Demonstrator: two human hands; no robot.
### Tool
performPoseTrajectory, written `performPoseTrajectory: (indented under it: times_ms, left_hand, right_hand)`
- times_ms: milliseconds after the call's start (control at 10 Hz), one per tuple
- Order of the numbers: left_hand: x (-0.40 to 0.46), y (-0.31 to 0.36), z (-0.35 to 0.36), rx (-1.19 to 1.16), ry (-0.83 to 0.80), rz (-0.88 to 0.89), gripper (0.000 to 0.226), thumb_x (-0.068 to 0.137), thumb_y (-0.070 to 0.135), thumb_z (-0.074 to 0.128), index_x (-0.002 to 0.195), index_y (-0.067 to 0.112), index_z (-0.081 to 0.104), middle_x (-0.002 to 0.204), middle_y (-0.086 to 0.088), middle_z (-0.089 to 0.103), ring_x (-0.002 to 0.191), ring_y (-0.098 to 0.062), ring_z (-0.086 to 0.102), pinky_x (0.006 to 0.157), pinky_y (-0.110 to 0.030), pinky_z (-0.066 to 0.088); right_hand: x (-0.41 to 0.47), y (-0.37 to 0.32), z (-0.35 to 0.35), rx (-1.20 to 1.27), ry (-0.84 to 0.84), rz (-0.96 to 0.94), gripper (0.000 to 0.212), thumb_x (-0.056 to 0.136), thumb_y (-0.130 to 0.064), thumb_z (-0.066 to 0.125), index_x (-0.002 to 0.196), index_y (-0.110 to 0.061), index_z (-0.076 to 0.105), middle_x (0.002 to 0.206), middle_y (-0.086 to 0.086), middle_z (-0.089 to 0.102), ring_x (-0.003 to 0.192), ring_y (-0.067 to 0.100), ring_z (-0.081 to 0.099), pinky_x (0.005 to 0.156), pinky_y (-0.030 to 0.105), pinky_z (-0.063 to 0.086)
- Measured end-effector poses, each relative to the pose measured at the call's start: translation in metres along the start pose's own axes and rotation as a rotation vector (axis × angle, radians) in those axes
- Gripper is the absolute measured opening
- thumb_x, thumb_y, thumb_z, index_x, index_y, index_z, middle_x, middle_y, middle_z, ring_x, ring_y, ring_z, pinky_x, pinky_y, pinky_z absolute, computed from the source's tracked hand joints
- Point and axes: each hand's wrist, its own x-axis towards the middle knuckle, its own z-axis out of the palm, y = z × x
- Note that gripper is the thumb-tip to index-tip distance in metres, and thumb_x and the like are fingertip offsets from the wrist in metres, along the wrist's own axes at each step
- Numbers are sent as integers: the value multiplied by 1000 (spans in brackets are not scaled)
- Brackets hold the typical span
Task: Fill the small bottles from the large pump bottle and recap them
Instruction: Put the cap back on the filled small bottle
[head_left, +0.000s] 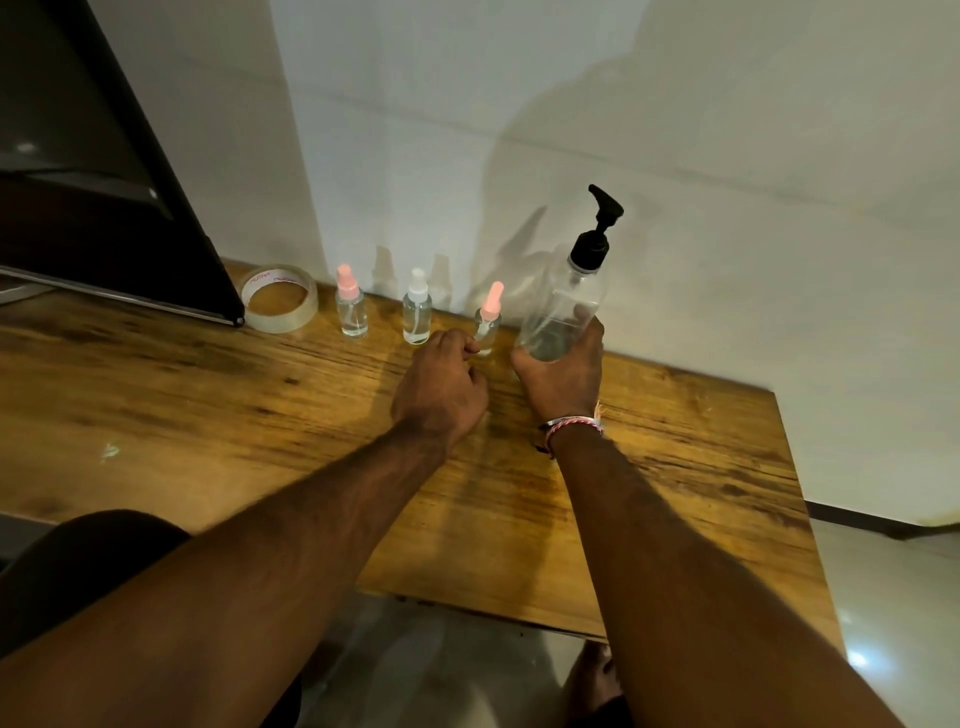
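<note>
Plastic, clear and thin-walled by the look of it, makes up the large pump bottle (563, 306), which stands tilted near the wall at the back of the wooden table (208, 395); the right hand (561, 374) wraps its lower body with fingers curled round the base. It seems only partly filled, so I judge it fairly light but top-heavy under the black pump head, smooth enough to slip, and best held low on the body as now, or steadied at the neck while pumping. Just beside it stands the nearest small bottle (487, 327), pink cap askew; the left hand (441, 384), fingers curled, reaches its lower part with the fingertips, though whether it truly pinches the bottle I cannot tell. Such a small bottle should tip easily and wants a firm hold round its body. Two more capped small bottles, white-capped (417, 312) and pink-capped (351, 306), stand farther left.
</note>
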Motion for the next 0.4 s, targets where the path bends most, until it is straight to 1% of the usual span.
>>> performPoseTrajectory:
  times_ms: [100,200,300,400]
  left_hand:
    - [0,-1,1,1,1,1,29,94,23,70,122,27,64,123,8,63,115,-15,60,91,-43,59]
    - [-3,2,-2,8,-4,9,29,94,23,70,122,27,64,123,8,62,114,-14,60,91,-42,59]
    - [-11,5,-8,18,-44,19,28,95,25,69,122,28,64,120,8,63,111,-13,61,88,-42,59]
    - [-22,15,-24,24,-35,39,26,96,27,69,122,28,65,119,8,64,108,-13,62,85,-41,60]
  right_hand:
    - [1,3,2,-9,1,-14,82,61,-29,85,133,-15,47,125,4,56,115,21,54,93,30,49]
    - [-3,0,-1,-45,1,28,78,60,-33,85,127,-12,51,120,6,56,113,23,53,93,35,50]
    - [-11,-2,-8,-69,-13,97,90,59,-35,87,135,-9,48,128,9,52,118,25,51,97,41,51]
    - [-25,-20,-24,-141,-79,207,102,69,-32,87,150,-6,32,147,15,38,132,30,44,103,34,42]
